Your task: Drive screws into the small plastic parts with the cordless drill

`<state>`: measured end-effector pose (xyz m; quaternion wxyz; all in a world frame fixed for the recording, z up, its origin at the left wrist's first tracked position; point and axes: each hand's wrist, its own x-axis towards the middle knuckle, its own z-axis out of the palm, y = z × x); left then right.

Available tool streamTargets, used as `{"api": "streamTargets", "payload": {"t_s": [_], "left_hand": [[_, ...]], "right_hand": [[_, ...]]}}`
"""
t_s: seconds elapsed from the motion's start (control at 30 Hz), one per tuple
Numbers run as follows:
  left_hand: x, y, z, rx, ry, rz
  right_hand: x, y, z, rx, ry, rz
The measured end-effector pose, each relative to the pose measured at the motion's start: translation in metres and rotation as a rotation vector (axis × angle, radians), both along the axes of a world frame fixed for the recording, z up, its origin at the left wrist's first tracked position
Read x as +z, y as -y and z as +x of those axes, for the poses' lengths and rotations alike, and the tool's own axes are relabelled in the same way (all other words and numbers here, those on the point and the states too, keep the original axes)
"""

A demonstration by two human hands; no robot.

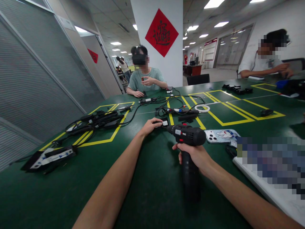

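Drill work on a green counter (145,194), seen from the worker's head. The right hand (192,156) is wrapped round the grip of a black power drill (188,136), its nose pointing left. The left hand (151,126) is curled, fingers down, on a small black part with a white patch (165,123), which lies on the counter directly ahead of the drill — whether bit and part touch cannot be told.

Progress: part and drill appear lined up, so the work is judged under way; no fastener can be made out, and what is finished or left on the part does not show.

Room: the open stretch runs leftward from the left forearm to the black cable bundle (102,120). The right side is tighter — a phone (220,136) lies just beyond the drill's rear, with a white-edged flat object (259,187) beside the right forearm. Ahead, cables and a white ring (202,108) bound the reach. The counter's near edge is not visible.
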<state>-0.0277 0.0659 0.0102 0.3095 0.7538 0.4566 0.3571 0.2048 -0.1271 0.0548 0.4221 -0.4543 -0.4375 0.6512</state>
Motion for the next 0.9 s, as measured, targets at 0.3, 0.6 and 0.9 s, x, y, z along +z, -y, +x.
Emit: {"api": "streamTargets", "payload": {"t_s": [0.3,0.6,0.9], "left_hand": [[0.0007,0.0016,0.0011,0.012,0.01,-0.01],[0.0022,0.0025,0.0022,0.018,0.013,-0.014],[0.0018,0.0029,0.003,0.017,0.024,-0.022]], "right_hand": [[0.0057,0.0,-0.0011,-0.014,0.041,-0.023],[0.0066,0.0017,-0.0003,-0.02,0.05,-0.033],[0.003,0.0008,-0.0007,-0.019,0.026,-0.026]]}}
